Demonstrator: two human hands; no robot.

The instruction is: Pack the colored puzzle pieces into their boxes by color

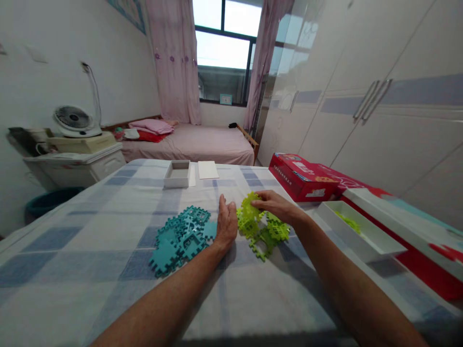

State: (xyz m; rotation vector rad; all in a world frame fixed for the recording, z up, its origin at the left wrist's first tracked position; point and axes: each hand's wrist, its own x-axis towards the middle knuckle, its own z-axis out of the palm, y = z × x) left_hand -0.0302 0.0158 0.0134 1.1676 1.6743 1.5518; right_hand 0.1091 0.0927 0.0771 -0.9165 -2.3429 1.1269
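Observation:
My right hand (273, 203) pinches a yellow-green puzzle tile (249, 206) with notched edges, tilted up over a loose pile of the same tiles (265, 238). My left hand (227, 224) stands on its edge on the cloth between two piles, fingers stretched out, palm toward the yellow-green one. Nothing shows in it. On its other side lies a heap of teal puzzle tiles (181, 238), some with cut-out middles, overlapping one another. The back of the left hand is close to the rightmost teal tiles; whether they touch I cannot tell.
A checked cloth (119, 289) covers the table. Toward the far edge are a small grey-white box (178, 174) and a pale card (208, 169). On the right stand a red box (304, 178) and a white tray (365, 236) holding some yellow-green pieces (347, 221).

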